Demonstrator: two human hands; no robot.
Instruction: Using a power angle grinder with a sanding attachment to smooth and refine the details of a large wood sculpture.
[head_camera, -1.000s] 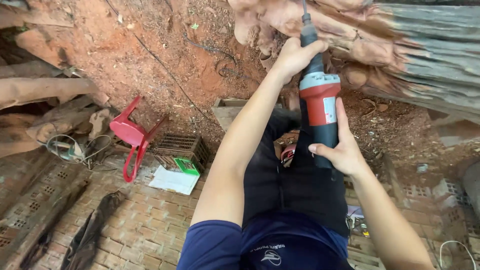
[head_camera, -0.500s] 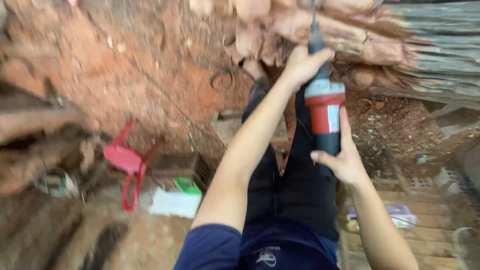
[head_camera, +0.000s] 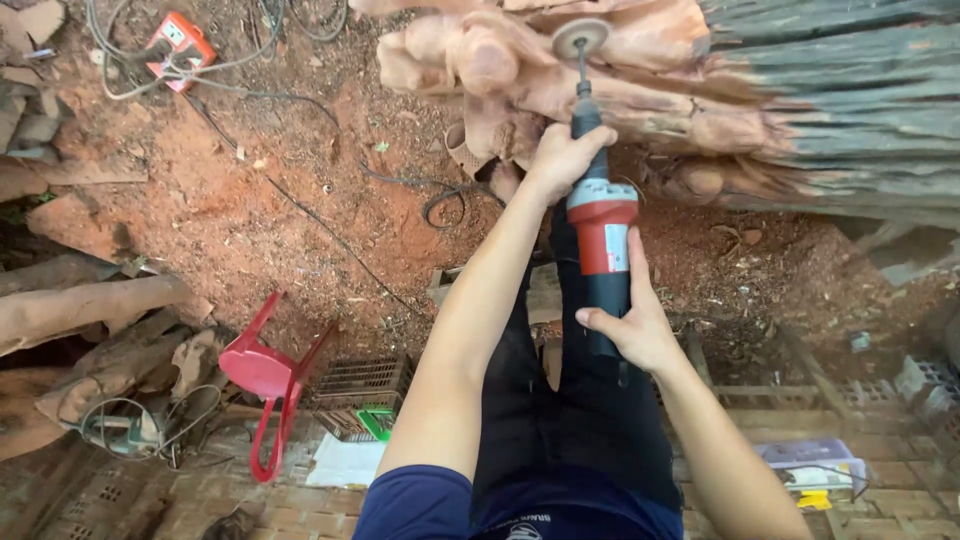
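Observation:
I hold a long red and dark grinder (head_camera: 603, 225) with both hands. My left hand (head_camera: 563, 157) grips its neck near the front. My right hand (head_camera: 630, 320) wraps the dark rear body. A thin shaft runs up from the tool to a small round disc (head_camera: 583, 38), which rests against a carved reddish wood piece (head_camera: 520, 65) at the top of the view. My dark trousers (head_camera: 575, 420) show below the tool.
Red sawdust covers the ground. A red plastic chair (head_camera: 265, 375) lies tipped at lower left beside a dark crate (head_camera: 362, 385). An orange power box (head_camera: 178, 38) with cables sits upper left. Logs (head_camera: 85, 310) lie left; grey planks (head_camera: 850, 90) upper right; brick paving below.
The view has tilted up, so the carved wood and the disc now show. The grinder has shifted a little to the left against the wood. Both hands keep their hold.

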